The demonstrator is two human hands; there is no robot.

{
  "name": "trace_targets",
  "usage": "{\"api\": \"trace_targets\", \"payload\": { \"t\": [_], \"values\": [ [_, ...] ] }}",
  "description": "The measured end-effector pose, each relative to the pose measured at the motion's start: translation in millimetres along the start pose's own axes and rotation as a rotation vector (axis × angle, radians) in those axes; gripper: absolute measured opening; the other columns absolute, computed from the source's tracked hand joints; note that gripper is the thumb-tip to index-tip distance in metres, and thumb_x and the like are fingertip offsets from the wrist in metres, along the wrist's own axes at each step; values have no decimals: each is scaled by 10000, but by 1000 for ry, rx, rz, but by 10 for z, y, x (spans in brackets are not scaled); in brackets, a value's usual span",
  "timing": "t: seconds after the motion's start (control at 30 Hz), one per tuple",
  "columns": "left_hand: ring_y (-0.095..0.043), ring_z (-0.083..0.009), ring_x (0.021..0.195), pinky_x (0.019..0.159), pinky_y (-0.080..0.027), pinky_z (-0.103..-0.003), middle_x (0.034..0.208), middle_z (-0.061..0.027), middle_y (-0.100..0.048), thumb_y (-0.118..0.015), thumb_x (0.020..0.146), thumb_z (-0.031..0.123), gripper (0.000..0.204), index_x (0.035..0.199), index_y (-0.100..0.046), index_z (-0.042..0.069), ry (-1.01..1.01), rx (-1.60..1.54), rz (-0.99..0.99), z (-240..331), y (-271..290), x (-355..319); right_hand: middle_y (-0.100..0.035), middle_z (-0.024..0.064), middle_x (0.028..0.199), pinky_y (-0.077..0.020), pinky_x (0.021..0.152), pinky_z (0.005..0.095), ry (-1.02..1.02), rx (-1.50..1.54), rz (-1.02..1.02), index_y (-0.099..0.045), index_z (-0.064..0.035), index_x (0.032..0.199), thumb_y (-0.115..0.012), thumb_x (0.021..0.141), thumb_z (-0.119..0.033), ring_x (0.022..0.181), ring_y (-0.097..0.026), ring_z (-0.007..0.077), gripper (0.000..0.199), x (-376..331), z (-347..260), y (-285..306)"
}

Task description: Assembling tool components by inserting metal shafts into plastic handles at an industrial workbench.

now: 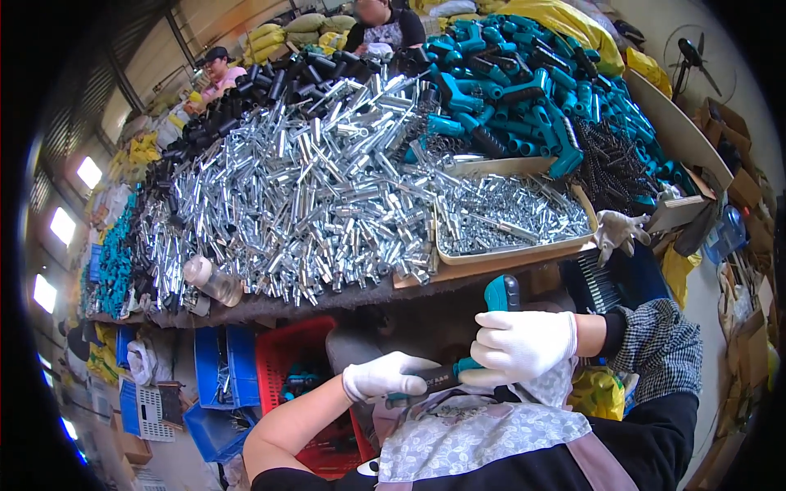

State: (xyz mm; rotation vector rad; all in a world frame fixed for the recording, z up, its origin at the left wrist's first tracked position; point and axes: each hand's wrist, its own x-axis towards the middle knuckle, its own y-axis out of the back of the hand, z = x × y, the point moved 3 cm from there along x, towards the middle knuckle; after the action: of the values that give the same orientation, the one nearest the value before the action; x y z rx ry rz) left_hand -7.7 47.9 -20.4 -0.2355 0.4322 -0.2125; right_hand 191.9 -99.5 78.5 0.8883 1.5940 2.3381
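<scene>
Both my hands wear white gloves and meet low in front of me, above my lap. My right hand [524, 348] is closed around a teal-and-black pistol-shaped tool handle [501, 293], whose rounded end sticks up above the fingers. My left hand [389, 376] grips a black tube [439, 379] with teal at its end, lying between the two hands. The gloves hide whether tube and handle are one piece. Beyond my hands, a shallow tray [516, 214] of small metal parts sits at the table's front edge.
Loose silver metal tubes [311, 180] heap across the table. Teal pistol-shaped housings [508, 90] pile at the back right, dark springs [610, 159] beside them. A clear bottle [214, 282] stands at the front left edge. Below are a red crate [274, 360] and blue bins [221, 368]. Two people sit opposite.
</scene>
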Motion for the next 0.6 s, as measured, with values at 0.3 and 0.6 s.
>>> {"api": "trace_targets", "payload": {
  "t": [0.3,0.6],
  "values": [
    [-660,-274,691,582,-525,-363,830,-88,-635,-730,838,418,536,1277,-591,143,-355,1520,817,693,-158,-150,-579,218,1341,-502,1020,409,-1354,1980,591,-386,6,1490,-539,1016,-386,1180,-615,273,633,-338,143,-387],
    [-711,-299,799,707,-557,-364,874,-162,-704,-835,745,245,400,1043,-667,39,-357,981,732,507,-348,-99,-666,191,1254,-421,1083,379,-1122,1055,958,-617,59,1263,-385,1050,-261,1197,-620,280,449,-440,341,-227]
  ]
}}
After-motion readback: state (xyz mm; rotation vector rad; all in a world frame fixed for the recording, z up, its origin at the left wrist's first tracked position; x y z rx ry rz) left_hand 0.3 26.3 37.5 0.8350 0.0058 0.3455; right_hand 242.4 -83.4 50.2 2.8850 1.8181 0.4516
